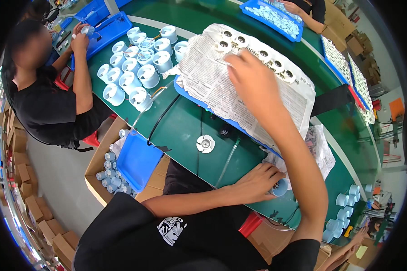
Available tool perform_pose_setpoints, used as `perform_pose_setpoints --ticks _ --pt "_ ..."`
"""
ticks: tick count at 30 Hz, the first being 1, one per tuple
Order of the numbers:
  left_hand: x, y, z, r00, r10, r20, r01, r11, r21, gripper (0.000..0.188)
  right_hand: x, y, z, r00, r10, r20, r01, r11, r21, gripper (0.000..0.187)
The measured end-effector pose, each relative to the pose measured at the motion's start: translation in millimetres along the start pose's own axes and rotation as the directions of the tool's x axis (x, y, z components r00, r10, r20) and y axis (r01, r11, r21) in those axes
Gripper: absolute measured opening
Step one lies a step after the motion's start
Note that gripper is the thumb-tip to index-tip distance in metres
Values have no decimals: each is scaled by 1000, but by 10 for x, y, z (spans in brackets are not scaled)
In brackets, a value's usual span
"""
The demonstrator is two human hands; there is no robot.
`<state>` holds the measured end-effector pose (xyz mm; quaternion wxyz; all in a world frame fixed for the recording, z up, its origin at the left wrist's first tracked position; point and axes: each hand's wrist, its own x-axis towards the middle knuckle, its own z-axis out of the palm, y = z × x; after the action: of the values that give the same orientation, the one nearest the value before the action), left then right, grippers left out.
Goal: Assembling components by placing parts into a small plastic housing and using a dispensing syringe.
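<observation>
My left hand (257,183) is wrapped round a light blue cup-shaped housing (281,188) at the near edge of the green table; dark parts show inside its mouth. My right hand (257,83) is over a newspaper-covered blue tray (233,123), its fingers curled and smeared by motion. Close to its fingertips lie round white discs with dark centres (223,45). More such discs (276,65) lie to the right of the hand on the newspaper (203,77). I cannot make out whether the right fingers hold anything.
A white round fan-like piece (205,144) lies on the table (176,131) beside a clear tube (227,162). Several blue housings (140,98) stand at left. A carton (96,174) with a blue tray (138,160) is below. Co-workers sit left (45,104) and far right (318,13).
</observation>
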<state>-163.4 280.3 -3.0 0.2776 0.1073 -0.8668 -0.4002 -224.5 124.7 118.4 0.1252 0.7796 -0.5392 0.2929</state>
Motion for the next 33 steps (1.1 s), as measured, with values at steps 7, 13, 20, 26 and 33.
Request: perform_pose_setpoints --ticks 7,13,20,26,33 --pt "-13 -22 9 999 18 -42 -18 1000 -2 58 450 195 768 984 -134 120 176 860 -479 13" --pt "-23 12 33 999 49 -22 -49 998 31 61 471 198 819 987 -158 15 140 825 -547 5" --pt "-16 4 67 998 67 12 -67 998 17 62 39 68 263 996 -83 37 91 893 -440 11" --pt "17 -22 -31 999 -36 -41 36 999 -11 56 -1248 -305 -834 677 734 41 -568 487 664 7" --pt "139 102 -21 993 -45 109 47 999 -13 57 -2727 -608 -1078 120 971 207 -615 -91 783 10"
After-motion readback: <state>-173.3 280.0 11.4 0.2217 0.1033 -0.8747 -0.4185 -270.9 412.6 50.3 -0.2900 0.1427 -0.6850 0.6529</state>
